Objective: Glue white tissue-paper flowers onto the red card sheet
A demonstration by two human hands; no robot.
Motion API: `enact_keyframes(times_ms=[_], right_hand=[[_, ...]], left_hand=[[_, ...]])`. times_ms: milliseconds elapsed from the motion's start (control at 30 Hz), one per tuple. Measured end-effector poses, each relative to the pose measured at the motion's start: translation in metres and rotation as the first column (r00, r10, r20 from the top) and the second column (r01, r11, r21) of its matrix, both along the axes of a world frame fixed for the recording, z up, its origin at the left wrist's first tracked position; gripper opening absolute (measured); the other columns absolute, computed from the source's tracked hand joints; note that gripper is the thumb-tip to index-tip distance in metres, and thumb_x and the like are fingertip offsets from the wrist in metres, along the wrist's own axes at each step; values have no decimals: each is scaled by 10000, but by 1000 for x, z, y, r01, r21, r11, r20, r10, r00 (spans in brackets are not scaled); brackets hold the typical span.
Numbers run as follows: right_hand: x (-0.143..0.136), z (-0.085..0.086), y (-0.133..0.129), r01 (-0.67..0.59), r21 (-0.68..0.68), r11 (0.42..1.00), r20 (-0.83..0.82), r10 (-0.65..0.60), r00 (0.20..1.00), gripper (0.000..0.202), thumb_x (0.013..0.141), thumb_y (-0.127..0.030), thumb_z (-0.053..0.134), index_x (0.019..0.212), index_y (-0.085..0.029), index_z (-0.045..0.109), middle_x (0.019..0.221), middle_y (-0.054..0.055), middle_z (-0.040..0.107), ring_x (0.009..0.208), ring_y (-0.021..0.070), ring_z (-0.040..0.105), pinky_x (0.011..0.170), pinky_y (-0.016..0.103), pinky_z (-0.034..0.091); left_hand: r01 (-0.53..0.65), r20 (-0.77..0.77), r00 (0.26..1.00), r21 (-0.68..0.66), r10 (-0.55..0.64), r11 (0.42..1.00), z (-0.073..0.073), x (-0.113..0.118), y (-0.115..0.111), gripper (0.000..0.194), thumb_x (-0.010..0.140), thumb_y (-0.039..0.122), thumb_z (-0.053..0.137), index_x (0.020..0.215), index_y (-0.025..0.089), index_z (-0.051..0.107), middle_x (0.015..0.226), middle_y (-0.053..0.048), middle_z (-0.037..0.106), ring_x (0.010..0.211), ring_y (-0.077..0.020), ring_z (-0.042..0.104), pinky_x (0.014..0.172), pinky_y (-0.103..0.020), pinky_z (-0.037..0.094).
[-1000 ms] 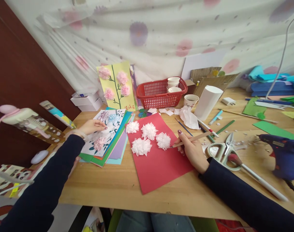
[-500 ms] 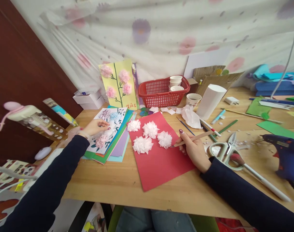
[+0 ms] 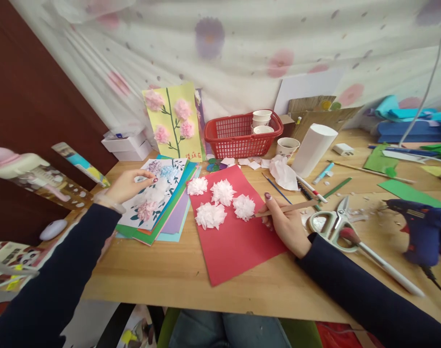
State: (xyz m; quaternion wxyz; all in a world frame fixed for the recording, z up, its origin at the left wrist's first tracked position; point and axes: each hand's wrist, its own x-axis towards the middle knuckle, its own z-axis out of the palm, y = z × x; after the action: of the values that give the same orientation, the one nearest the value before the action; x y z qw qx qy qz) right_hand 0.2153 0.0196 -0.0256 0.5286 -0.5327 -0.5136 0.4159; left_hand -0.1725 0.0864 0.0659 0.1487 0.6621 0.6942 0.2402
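My right hand (image 3: 283,222) is closed on a slim brown pencil (image 3: 300,206), whose dark tip points at the edge of a white tissue-paper flower (image 3: 244,208). That flower and several others like it, one a larger white flower (image 3: 210,216), lie on the upper half of a red paper sheet (image 3: 229,253). Over on the left, my left hand (image 3: 128,185) hovers above a white printed sheet of flowers (image 3: 161,200), its fingers apart with nothing visible in them. Beneath that sheet lies a fanned stack of coloured paper (image 3: 174,224).
Behind stand a red basket (image 3: 238,144) with paper cups, a yellow flower card (image 3: 182,104) and a white roll (image 3: 314,150). To the right are scissors (image 3: 334,222), a makeup-like brush (image 3: 387,266) and a blue glue gun (image 3: 418,227). A bottle (image 3: 42,176) stands left.
My left hand has lifted slightly and moved left from the printed sheet, with its fingers further apart. The right hand keeps its hold on the pencil beside the same flower; the view shifted slightly.
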Motion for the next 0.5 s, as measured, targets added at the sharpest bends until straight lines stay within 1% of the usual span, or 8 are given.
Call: enact_keyframes(times_ms=[67,100,167,233,300,333,400,500], right_hand=[[-2,0,-2,-54,38,998,34,53,998,603,820,-740,567,587,-185,601,454,2,537,397,109,478,393,229,373],[-3,0,-3,-80,49,996,48,78,996,599,830,-734,560,589,-187,599,462,1,537,400,110,477,394,231,373],[-4,-1,-3,-121,59,991,71,117,991,600,845,-731,542,597,-188,601,477,0,539,407,111,479,397,235,378],[-4,-2,-1,-147,56,988,92,141,986,603,852,-733,530,612,-186,611,490,0,542,417,112,484,406,236,389],[-4,-4,0,-168,50,985,105,162,981,606,851,-739,525,629,-184,620,505,0,547,429,113,493,413,235,398],[-4,-5,1,-175,48,983,108,169,980,604,851,-740,524,639,-183,623,514,-1,550,435,113,497,414,233,399],[-4,-7,2,-178,47,983,108,172,979,598,856,-738,520,658,-183,624,531,-2,555,447,112,502,417,229,400],[-3,-10,3,-163,42,986,95,158,983,580,870,-723,516,685,-184,621,544,-6,559,454,109,502,416,222,395]], left_hand=[[102,47,994,2,-102,995,5,26,-12,376,655,573,654,791,226,700,950,-46,758,968,-277,660,913,-372,482],[184,84,980,-34,-180,982,7,42,-19,370,690,570,651,814,226,707,966,-44,757,961,-266,665,910,-369,488],[345,137,934,-97,-331,934,9,78,-32,327,734,551,654,792,234,711,894,-23,754,892,-240,675,869,-354,505],[515,189,853,-161,-486,842,6,113,-42,268,767,494,648,782,236,717,851,-8,751,846,-213,677,836,-329,511],[627,242,777,-213,-581,750,-2,142,-47,216,795,424,632,802,230,725,846,-4,751,802,-191,670,799,-312,508],[664,252,746,-219,-616,715,-8,154,-48,185,802,379,626,807,227,732,862,-6,752,821,-188,667,812,-312,498],[697,231,717,-227,-658,680,-20,172,-48,147,807,323,632,798,228,744,872,-7,753,860,-192,657,865,-333,467],[693,160,719,-236,-677,681,-37,188,-44,111,814,284,661,790,230,754,871,-10,755,896,-206,643,942,-387,412]])
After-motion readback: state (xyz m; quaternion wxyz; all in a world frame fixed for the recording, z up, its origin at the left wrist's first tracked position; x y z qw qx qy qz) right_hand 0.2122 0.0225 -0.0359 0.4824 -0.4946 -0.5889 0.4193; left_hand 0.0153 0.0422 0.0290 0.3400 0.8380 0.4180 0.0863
